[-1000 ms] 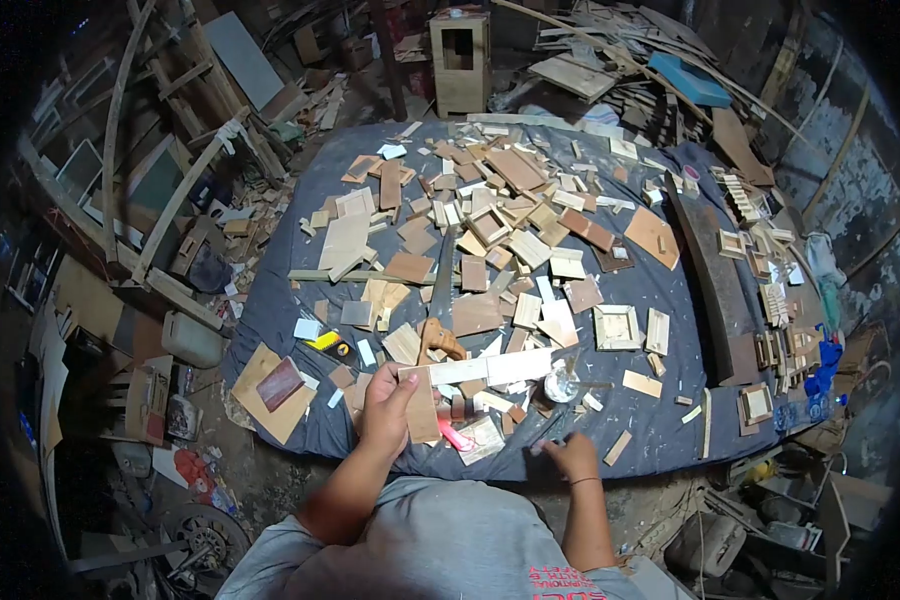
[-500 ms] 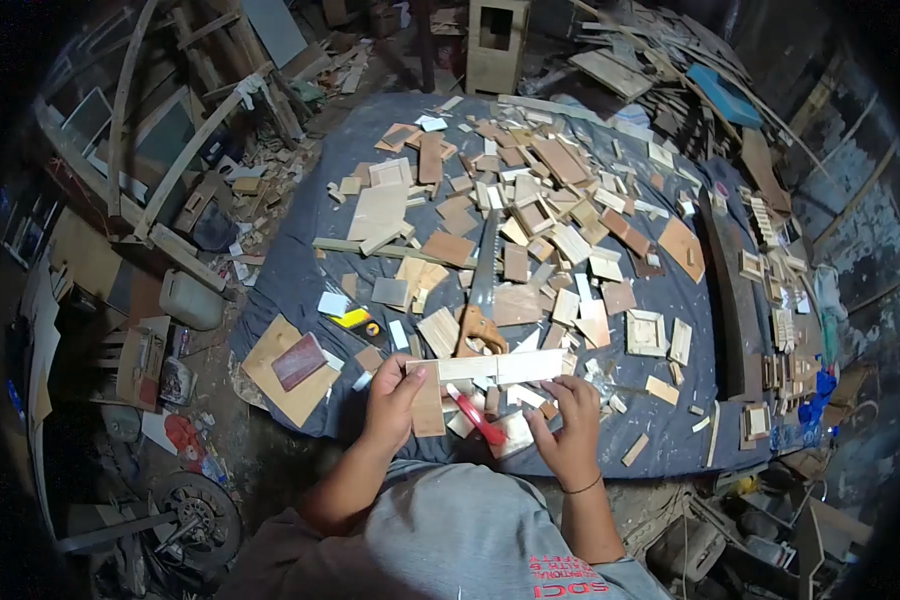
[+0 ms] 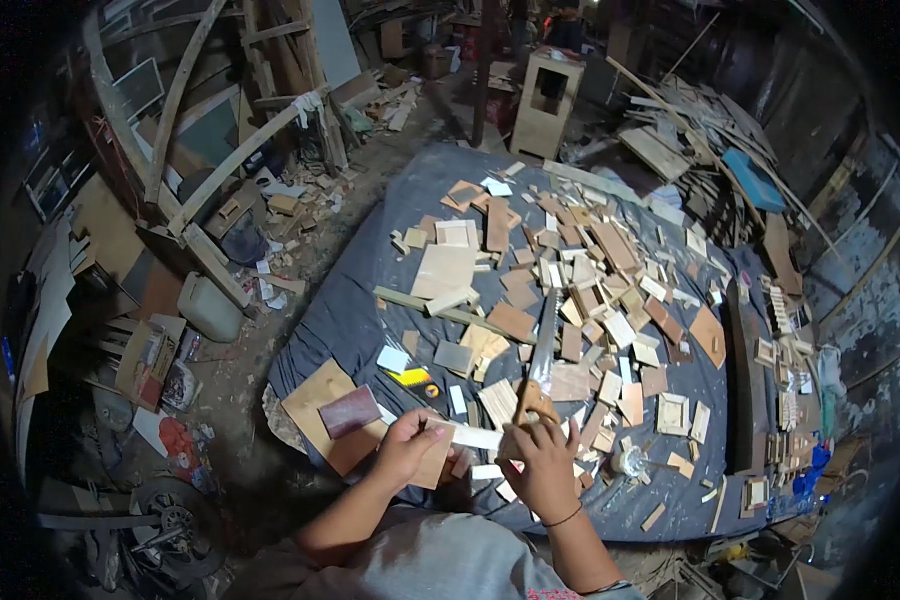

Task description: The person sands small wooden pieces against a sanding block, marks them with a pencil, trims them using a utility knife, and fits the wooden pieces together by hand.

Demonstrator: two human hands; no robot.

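Note:
My left hand pinches a flat brown wooden piece at its upper corner, thumb on top. A pale wooden strip runs right from it at an angle. My right hand is closed with bent fingers over the strip's right end and hides it. A small bit of red shows beside that hand; whether it is touched cannot be told. Just beyond the right hand, a handsaw with a wooden handle lies on the dark cloth.
The cloth-covered table carries a heap of wood offcuts. Nearer lie a yellow-and-black tool, a dark red block on a board, and a small wooden frame. A long dark beam lies at the right.
My view has tilted and turned, so the table sits lower and further right. My right hand has come in from below the strip's right end to cover it. My left hand keeps its hold.

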